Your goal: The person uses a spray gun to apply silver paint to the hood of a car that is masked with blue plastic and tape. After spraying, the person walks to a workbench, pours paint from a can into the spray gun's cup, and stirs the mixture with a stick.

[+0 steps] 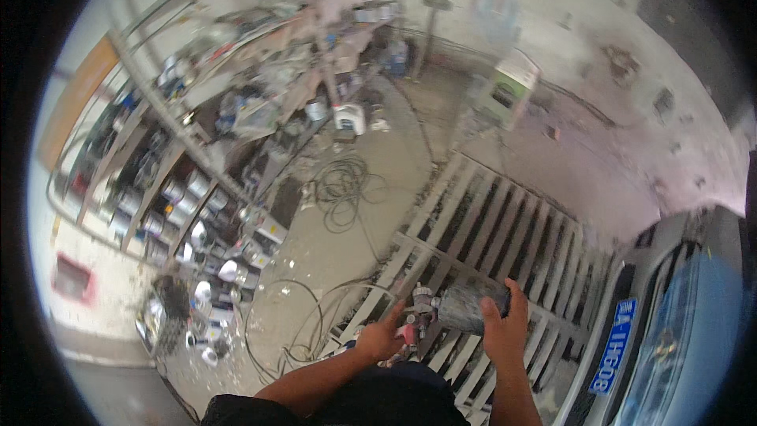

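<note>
Low in front of me, above a slatted floor grate, I hold a spray gun [423,312] with metal knobs and a reddish part. Its dark grey, smeared cup [467,305] lies tilted on its side, pointing right. The fingers of my left hand [382,339] are closed on the gun's body at the left end of the cup. My right hand [506,322] grips the far right end of the cup, with thumb and fingers around it. A pale hose [359,285] loops over the floor left of the gun; where it joins is hidden.
The slatted grate [505,225] spans the floor ahead. At right stands a light blue vehicle [682,331] with a blue number plate [615,345]. Coiled hose [344,189] lies on the floor. Shelves of cans [185,193] line the left; a white-green box [509,88] stands at the back.
</note>
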A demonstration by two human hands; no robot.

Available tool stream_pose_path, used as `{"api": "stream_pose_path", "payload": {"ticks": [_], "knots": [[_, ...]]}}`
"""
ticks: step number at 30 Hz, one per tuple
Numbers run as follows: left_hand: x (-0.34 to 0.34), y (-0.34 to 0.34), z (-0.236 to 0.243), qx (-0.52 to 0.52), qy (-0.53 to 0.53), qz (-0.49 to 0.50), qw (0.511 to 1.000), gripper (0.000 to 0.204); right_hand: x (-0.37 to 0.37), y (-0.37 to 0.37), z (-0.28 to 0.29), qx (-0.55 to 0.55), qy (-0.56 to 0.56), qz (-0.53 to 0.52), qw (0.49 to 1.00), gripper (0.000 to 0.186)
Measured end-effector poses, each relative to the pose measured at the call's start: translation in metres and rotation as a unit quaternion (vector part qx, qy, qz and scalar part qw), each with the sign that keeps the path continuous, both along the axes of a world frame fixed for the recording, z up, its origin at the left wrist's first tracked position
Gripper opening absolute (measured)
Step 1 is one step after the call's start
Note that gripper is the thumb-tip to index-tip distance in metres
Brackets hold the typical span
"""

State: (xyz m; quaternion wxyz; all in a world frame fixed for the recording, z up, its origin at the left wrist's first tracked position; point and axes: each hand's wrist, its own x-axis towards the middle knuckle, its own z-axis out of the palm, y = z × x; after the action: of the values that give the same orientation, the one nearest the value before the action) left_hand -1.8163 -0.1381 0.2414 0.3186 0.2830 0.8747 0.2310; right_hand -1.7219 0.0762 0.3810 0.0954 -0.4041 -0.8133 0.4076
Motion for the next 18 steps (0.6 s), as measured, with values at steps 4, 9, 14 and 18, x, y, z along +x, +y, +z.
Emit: {"api": "stream_pose_path", "payload": {"ticks": [4, 9, 14, 18], "knots": [[-0.017, 0.032, 0.004, -0.012, -0.005, -0.082, 0.997, 0.086, 0.021, 0.018, -0.013, 0.002, 0.037, -0.066, 0.997, 0.058], [-0.047, 0.066, 0.005, 0.063, -0.054, -0.232, 0.969, 0.084, 0.038, 0.043, 0.006, -0.036, 0.038, -0.139, 0.989, 0.058], [-0.065, 0.114, 0.027, 0.207, 0.054, -0.253, 0.944, 0.082, 0.054, 0.036, -0.002, 0.037, -0.002, -0.191, 0.981, 0.062], [-0.031, 0.169, 0.022, 0.335, 0.060, -0.432, 0.835, 0.093, 0.051, 0.014, -0.006, 0.081, -0.059, -0.215, 0.971, 0.066]]}}
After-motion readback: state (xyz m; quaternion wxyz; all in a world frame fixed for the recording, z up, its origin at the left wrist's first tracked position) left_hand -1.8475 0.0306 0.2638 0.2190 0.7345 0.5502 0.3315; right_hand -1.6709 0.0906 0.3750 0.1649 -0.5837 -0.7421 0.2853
